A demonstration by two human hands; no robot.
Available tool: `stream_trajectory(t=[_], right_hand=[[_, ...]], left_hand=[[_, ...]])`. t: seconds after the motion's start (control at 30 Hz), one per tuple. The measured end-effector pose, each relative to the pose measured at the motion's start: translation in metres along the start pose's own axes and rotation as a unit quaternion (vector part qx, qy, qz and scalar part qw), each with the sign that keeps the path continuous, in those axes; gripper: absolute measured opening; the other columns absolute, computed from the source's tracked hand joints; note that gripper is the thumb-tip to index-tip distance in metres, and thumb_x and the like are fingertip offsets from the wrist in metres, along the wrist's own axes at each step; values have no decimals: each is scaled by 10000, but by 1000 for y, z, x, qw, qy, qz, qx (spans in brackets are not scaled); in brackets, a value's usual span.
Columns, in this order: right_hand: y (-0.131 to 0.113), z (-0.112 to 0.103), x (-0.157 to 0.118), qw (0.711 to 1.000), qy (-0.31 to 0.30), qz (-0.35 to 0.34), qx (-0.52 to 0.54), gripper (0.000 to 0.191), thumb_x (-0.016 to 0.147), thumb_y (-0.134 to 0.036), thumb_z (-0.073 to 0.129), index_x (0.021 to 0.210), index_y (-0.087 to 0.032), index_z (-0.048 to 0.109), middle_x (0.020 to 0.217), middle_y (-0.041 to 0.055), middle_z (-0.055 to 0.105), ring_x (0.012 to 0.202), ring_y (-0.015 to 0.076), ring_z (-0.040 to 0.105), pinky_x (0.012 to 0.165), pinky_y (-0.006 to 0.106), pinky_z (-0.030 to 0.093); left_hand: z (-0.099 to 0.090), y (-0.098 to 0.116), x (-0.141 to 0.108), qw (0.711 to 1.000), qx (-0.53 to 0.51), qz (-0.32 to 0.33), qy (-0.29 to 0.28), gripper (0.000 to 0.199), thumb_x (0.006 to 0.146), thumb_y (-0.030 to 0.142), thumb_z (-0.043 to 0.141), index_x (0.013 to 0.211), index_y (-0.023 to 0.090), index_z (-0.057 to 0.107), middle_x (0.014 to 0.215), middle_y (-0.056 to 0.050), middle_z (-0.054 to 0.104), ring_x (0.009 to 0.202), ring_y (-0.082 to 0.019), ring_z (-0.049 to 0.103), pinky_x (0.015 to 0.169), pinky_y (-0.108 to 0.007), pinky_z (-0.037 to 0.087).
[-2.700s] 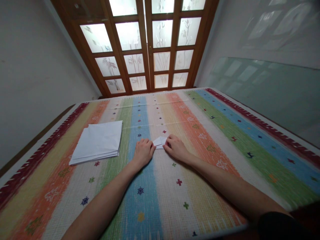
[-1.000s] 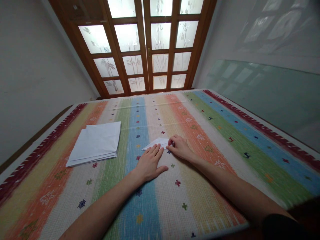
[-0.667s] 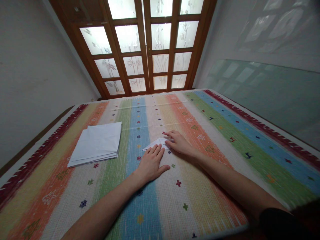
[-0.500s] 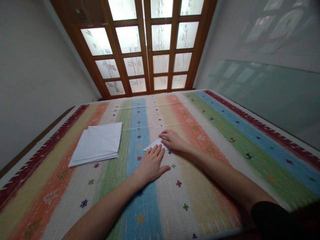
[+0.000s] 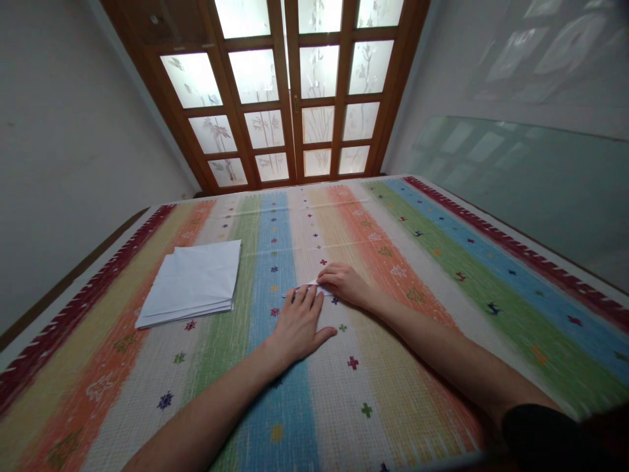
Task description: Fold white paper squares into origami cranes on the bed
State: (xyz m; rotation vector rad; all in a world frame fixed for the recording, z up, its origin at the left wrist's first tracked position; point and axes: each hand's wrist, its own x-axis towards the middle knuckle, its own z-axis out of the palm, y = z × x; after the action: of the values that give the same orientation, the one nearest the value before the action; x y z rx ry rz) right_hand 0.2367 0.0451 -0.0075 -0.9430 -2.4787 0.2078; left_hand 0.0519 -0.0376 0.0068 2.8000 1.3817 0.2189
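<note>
A small piece of folded white paper (image 5: 312, 282) lies on the striped tablecloth, mostly covered by my hands. Flat across its near side rests my left hand (image 5: 301, 324), fingers stretched out and thumb pointing right. My right hand (image 5: 344, 285) is at the paper's right end, fingers curled together on its edge. The fingertips hide how the paper is folded there. To the left sits a stack of white paper sheets (image 5: 194, 278), untouched by either hand.
The tablecloth (image 5: 403, 380) has coloured stripes and small motifs and covers the table. Beyond the far edge stand wooden doors (image 5: 291, 131) with frosted panes. A greenish glass panel (image 5: 521, 177) leans along the right wall; another wall rises on the left.
My right hand has shifted slightly right and nearer, its fingers lower on the paper. Less of the paper shows now. My left hand stays nearly in place, its fingers slightly more bent.
</note>
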Motion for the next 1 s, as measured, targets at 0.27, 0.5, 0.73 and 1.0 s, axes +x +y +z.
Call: stream_trajectory(t=[0.27,0.5,0.73,1.0], right_hand=[[-3,-4,2,999,-34,-11,-35,193,919,-166,531,920,-168,723,948,95,729,851,181,646,799,304,473],[-5,-7,1,996,-63,-30,-60,200,884,-108,549,975,-171,715,1019,100,724,904,193,649,843,319,468],[-4,-7,-2,994,-69,-36,-70,224,877,-113,565,1035,-182,709,1094,104,715,972,207,657,877,344,472],[5,-9,-20,996,-35,0,-81,300,891,-120,530,1124,-228,685,1177,82,688,1107,219,625,928,381,455]], left_hand=[[8,-4,-2,1000,14,3,7,747,857,668,417,1359,117,440,1523,-207,294,1424,-362,209,1143,-547,129],[11,-7,-2,999,-18,-19,-24,783,832,677,460,1405,150,378,1517,-217,305,1426,-373,218,1122,-560,198],[11,-10,-1,998,-31,-21,-40,797,818,668,496,1413,154,363,1534,-227,257,1435,-382,180,1118,-574,198],[11,-10,-1,999,-30,-28,-36,810,803,686,500,1419,176,371,1535,-214,265,1423,-400,204,1106,-593,207]])
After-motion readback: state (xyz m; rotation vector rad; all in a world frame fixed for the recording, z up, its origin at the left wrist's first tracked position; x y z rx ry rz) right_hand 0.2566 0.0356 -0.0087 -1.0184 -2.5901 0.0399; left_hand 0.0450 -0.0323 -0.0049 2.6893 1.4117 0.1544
